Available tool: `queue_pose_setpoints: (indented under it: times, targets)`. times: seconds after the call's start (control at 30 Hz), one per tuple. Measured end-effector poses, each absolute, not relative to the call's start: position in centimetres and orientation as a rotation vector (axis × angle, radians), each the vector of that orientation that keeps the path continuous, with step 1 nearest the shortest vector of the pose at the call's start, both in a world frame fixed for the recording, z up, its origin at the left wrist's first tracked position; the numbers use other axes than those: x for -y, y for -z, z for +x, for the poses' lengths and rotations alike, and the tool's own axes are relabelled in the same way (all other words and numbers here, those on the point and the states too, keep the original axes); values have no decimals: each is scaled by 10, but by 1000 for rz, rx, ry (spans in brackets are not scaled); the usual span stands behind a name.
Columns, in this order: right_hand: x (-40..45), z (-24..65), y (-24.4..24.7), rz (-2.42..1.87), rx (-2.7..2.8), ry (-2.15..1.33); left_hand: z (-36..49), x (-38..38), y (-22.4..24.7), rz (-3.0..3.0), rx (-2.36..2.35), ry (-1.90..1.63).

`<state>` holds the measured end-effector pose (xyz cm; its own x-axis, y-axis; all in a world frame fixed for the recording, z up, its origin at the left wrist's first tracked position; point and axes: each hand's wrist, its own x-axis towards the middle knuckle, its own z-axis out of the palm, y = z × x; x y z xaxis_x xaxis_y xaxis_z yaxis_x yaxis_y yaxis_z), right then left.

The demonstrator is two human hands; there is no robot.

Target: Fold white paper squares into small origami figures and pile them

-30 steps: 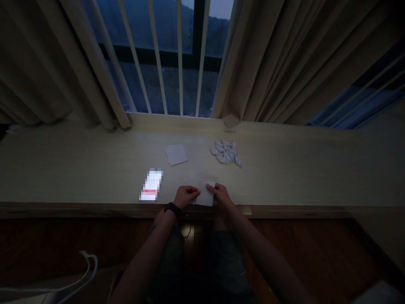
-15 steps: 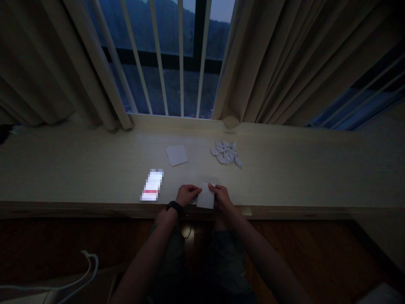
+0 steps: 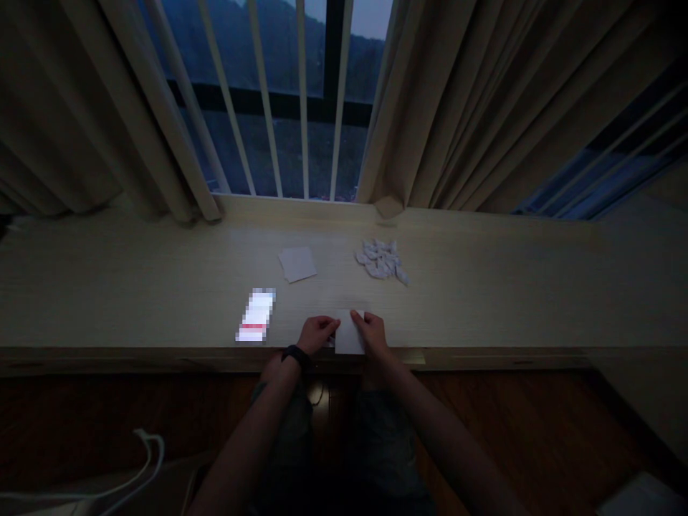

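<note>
A white square of paper is held up at the front edge of the pale ledge. My right hand grips it from the right, thumb lying across its face near the top. At its left edge my left hand pinches with thumb and forefinger; a dark band circles that wrist. Something small and pale shows under the left fingers, too dim to name. Beyond the hands lies a small stack of white paper squares, slightly fanned. To its right is a heap of crumpled or twisted white paper pieces.
A lit phone, its screen blurred out, lies on the ledge left of my hands. Behind are a barred window and beige curtains. A white cable hangs at the lower left above the wooden floor.
My right thumb has slid slightly left across the paper. The left hand keeps its pinch at the paper's left edge. The whole view has shifted a little.
</note>
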<state>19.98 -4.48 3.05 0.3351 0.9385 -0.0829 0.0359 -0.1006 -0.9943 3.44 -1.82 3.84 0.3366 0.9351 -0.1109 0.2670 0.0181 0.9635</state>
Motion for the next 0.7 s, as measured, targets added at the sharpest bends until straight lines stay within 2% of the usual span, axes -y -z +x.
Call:
queue_pose_setpoints:
  times: [0.13,0.27,0.37,0.5,0.7]
  targets:
    - [42,200,-24,-1510,1004,-963,33,17,-37,1573,-1197,-749]
    - [38,203,-21,-1609,1175,-785,33,7,-34,1677,-1482,-699]
    - [38,206,-23,-1624,1561,-556,34,-8,-31,1773,-1703,-575]
    - [43,204,-21,-1576,2121,-287,35,-25,-29,1874,-1757,-417]
    - [48,195,-14,-1737,2317,-78,34,-29,-35,1976,-1803,-282]
